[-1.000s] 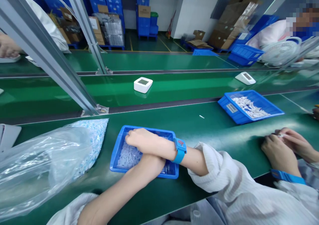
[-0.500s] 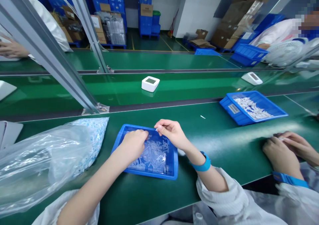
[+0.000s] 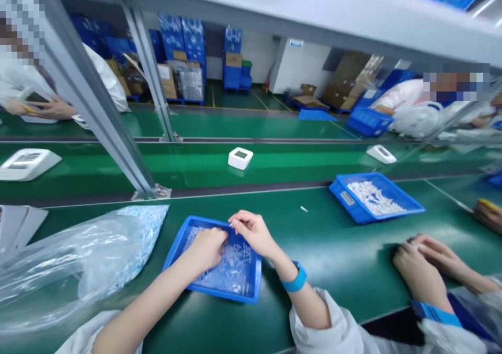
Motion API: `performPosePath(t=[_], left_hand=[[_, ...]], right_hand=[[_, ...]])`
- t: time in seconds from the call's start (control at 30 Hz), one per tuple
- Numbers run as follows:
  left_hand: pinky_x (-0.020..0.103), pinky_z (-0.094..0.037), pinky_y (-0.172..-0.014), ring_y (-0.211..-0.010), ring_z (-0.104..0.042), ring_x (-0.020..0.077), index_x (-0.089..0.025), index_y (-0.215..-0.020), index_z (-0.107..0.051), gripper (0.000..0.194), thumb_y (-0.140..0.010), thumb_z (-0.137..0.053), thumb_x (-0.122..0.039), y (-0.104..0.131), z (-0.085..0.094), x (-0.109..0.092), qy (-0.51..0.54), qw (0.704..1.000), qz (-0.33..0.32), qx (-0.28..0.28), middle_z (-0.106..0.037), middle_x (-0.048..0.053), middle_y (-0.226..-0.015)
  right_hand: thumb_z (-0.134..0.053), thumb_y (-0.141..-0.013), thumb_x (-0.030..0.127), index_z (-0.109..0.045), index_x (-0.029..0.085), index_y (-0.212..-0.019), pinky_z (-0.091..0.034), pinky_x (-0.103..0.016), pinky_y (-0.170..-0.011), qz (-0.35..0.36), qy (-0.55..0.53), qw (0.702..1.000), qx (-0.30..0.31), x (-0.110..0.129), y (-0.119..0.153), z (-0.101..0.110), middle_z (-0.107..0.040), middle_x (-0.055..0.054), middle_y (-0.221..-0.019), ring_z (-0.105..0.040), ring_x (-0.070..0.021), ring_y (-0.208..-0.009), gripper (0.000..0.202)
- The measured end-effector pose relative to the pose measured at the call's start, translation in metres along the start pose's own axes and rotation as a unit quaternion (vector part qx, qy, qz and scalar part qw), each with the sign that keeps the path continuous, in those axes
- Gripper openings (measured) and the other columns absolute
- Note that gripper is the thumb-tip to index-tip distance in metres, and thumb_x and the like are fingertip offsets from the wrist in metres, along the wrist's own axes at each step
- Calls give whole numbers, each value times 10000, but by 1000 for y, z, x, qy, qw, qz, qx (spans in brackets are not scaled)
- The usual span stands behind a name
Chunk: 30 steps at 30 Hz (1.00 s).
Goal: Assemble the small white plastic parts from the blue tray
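Note:
A blue tray (image 3: pixel 254 286) stands on the green bench and holds many small translucent plastic pieces (image 3: pixel 235 270). Over its left part, my left hand (image 3: pixel 207 247) reaches in with curled fingers; whatever lies between the fingertips is hidden. Above the tray's far right rim, my right hand (image 3: pixel 251 231), with a blue wristband (image 3: pixel 295 277), pinches a small white plastic piece (image 3: pixel 231 224). The two hands are close together but apart.
A clear plastic bag (image 3: pixel 98 254) of blue-white bits lies left of the tray. At right stands a blue bin (image 3: pixel 355 215) of white parts, near a co-worker's hands (image 3: pixel 421 265). A metal post (image 3: pixel 105 108) rises at left. White devices (image 3: pixel 240 158) sit on the conveyor (image 3: pixel 196 166).
The camera view has tilted up, so the scene sits lower in the picture. Both hands stay over the tray, the right one still pinching its small piece.

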<state>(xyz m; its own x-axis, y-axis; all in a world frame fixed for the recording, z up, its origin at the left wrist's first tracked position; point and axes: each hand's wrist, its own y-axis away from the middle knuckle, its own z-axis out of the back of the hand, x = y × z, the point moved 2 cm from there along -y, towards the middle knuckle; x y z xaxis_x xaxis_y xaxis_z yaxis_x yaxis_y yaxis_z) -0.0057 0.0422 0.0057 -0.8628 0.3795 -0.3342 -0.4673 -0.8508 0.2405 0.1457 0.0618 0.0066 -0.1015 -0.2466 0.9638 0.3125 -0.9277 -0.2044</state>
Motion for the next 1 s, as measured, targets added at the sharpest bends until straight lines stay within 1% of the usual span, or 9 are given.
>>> performPosePath(t=[0.2,0.33,0.47,0.53,0.6,0.73,0.83,0.9,1.0], left_hand=[[279,-498,-716,-852,-702,236,-208,-809,-699,165,-691,-617,-127,12,2,-5,52,996,20,-66,-746,47,-838],[316,-515,-736,-842,-703,265,-229,-767,-716,112,-658,-692,-216,16,1,-11,75,990,30,-111,-752,43,-815],[366,-520,-736,-843,-699,295,-237,-831,-738,162,-698,-650,-262,15,-2,-11,94,982,64,-150,-758,65,-852],[348,-520,-704,-820,-697,282,-243,-833,-750,174,-688,-659,-278,14,-1,-8,106,978,81,-158,-760,56,-840],[336,-518,-688,-807,-691,272,-241,-855,-760,204,-678,-668,-285,14,1,-5,110,976,99,-161,-759,54,-830],[299,-514,-697,-784,-676,231,-221,-947,-765,293,-699,-648,-323,14,4,-1,95,975,124,-157,-756,45,-845],[284,-512,-701,-792,-674,222,-169,-1006,-756,344,-738,-590,-308,16,3,0,86,972,149,-161,-758,70,-902],[278,-512,-680,-779,-676,229,-135,-964,-768,334,-715,-602,-283,17,1,0,97,967,166,-167,-761,91,-890],[283,-505,-622,-719,-674,236,-145,-870,-784,280,-662,-635,-257,16,-4,0,135,958,177,-180,-763,85,-802]], right_hand=[[-558,-861,459,-709,164,-794,-493,-288,-568,56,62,996,1,6,1,0,-613,-33,-685,-569,-157,-579,338],[-548,-853,499,-724,178,-815,-520,-333,-574,91,76,993,9,15,3,1,-627,-46,-657,-610,-210,-586,368],[-592,-802,528,-746,179,-813,-550,-376,-593,106,60,992,30,17,3,2,-678,-77,-691,-651,-261,-614,382],[-626,-758,540,-757,187,-803,-555,-376,-588,97,60,993,33,13,-2,3,-695,-79,-695,-659,-272,-611,380],[-658,-705,544,-763,186,-758,-566,-366,-640,91,61,993,33,8,-8,3,-711,-87,-711,-679,-285,-672,377],[-634,-705,534,-772,154,-830,-554,-331,-630,82,50,995,39,0,-17,1,-734,-103,-783,-656,-240,-634,423],[-611,-734,518,-773,149,-834,-535,-318,-606,94,54,993,56,2,-18,0,-728,-95,-766,-625,-218,-596,416],[-611,-734,522,-773,156,-813,-533,-315,-600,95,52,993,49,4,-17,0,-721,-89,-746,-621,-217,-586,407],[-631,-708,546,-772,164,-774,-541,-311,-598,82,50,995,40,2,-17,1,-722,-98,-756,-635,-230,-601,413]])
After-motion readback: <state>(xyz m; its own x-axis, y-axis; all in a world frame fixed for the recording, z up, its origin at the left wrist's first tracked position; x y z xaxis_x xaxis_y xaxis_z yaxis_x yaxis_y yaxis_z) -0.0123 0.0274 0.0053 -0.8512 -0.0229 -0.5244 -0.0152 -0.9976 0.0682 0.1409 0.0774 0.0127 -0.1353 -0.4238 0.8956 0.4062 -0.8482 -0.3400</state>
